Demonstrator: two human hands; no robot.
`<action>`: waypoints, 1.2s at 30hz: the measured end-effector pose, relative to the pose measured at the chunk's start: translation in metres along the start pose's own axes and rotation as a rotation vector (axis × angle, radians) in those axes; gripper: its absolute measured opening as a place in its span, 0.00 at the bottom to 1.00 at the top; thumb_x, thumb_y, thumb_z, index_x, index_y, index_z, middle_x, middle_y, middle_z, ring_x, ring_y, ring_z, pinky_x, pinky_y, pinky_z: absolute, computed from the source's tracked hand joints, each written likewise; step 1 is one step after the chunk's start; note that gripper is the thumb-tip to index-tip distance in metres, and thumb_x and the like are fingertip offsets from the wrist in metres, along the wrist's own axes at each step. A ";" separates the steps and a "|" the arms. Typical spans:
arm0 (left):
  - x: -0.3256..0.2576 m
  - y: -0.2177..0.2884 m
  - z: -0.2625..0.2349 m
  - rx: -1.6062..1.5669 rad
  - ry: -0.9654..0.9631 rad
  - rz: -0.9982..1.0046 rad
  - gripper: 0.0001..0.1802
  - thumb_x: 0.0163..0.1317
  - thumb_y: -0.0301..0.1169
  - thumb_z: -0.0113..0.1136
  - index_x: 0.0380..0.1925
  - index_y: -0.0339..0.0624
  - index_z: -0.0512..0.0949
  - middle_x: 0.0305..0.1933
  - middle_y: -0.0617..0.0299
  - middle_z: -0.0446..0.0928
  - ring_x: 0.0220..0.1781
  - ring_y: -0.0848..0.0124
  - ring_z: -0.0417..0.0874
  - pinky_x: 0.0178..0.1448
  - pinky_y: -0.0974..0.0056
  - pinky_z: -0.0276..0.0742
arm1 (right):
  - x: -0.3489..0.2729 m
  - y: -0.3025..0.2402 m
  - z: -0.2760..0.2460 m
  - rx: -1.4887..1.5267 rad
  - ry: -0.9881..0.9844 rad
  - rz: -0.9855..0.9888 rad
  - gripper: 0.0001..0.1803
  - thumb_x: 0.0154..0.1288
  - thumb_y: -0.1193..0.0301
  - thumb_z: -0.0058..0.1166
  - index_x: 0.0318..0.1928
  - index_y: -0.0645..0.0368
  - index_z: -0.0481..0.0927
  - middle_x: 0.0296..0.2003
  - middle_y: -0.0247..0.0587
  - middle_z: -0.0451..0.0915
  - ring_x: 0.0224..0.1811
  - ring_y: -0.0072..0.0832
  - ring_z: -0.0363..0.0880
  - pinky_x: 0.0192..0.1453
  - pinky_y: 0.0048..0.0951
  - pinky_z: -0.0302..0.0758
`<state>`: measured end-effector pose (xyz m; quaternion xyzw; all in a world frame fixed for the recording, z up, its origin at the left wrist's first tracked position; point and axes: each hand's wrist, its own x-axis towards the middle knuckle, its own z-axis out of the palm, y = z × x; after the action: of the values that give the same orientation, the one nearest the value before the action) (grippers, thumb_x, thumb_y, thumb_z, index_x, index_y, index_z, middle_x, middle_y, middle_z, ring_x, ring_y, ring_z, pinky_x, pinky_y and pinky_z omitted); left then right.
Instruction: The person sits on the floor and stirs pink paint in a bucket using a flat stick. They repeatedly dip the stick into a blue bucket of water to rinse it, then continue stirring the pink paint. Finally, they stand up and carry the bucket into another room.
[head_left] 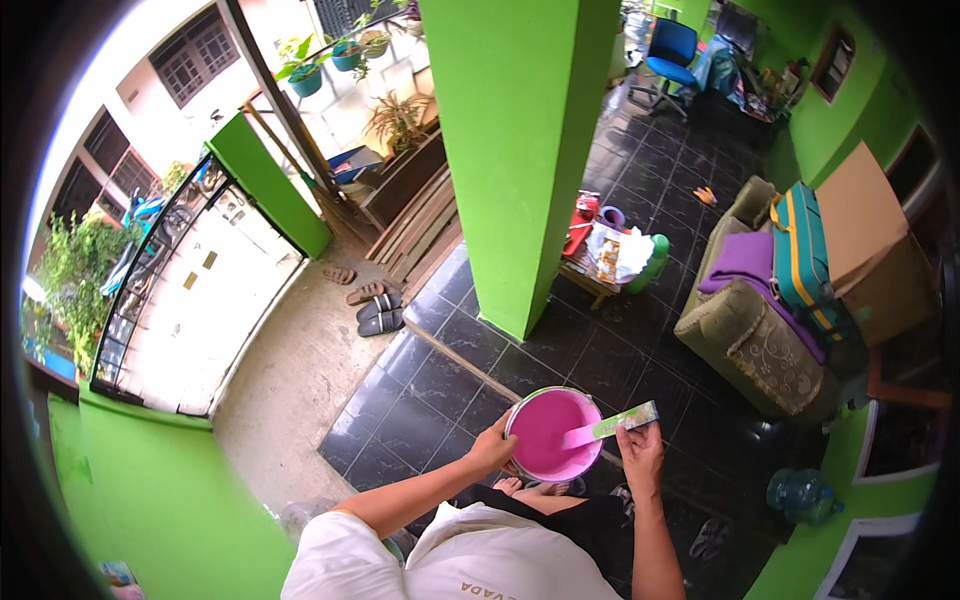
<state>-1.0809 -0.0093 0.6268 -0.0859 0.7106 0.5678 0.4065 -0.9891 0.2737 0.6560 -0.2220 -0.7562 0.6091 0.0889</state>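
A white-rimmed bucket (528, 430) of pink paint hangs in front of me, above my bare feet. My left hand (493, 447) is closed on its left rim, thumb at the edge and the other fingers partly hidden behind the wall. In my right hand (641, 455), closed near its outer end, is a flat stirring stick (612, 424) with a green and white patterned surface. It slants across the right side of the rim. Its lower end is coated in pink and reaches into the paint, so its tip is hard to make out.
A green pillar (520, 180) rises ahead from the black tiled floor (400, 400). Behind it stands a low table with bottles and bags. On the right are an armchair (760, 340), a teal suitcase (800, 250), a cardboard box (870, 220) and a water jug (803, 497). Sandals (380, 315) lie left.
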 end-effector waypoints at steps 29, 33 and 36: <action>0.199 0.305 0.086 -0.568 0.250 -0.046 0.24 0.73 0.27 0.49 0.66 0.30 0.65 0.52 0.38 0.83 0.36 0.49 0.92 0.39 0.46 0.97 | 0.374 0.082 -0.291 -0.553 -0.053 0.413 0.20 0.75 0.61 0.61 0.57 0.63 0.84 0.48 0.54 0.90 0.53 0.45 0.90 0.59 0.41 0.84; 0.258 0.354 0.107 -0.473 0.269 -0.035 0.24 0.73 0.27 0.48 0.67 0.34 0.66 0.52 0.40 0.82 0.35 0.53 0.91 0.39 0.44 0.97 | 0.327 0.118 -0.331 -0.423 0.059 0.509 0.18 0.75 0.62 0.62 0.56 0.60 0.85 0.44 0.49 0.91 0.47 0.39 0.92 0.54 0.39 0.86; 0.302 0.382 0.114 -0.429 0.302 -0.034 0.24 0.73 0.27 0.47 0.68 0.37 0.66 0.51 0.42 0.82 0.35 0.54 0.90 0.40 0.42 0.96 | 0.296 0.138 -0.356 -0.390 0.076 0.708 0.16 0.75 0.62 0.63 0.54 0.60 0.85 0.42 0.47 0.91 0.43 0.36 0.92 0.50 0.38 0.86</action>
<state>-1.4467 0.3233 0.7012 -0.2659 0.6250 0.6793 0.2781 -1.0763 0.7410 0.5692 -0.5037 -0.7306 0.4384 -0.1425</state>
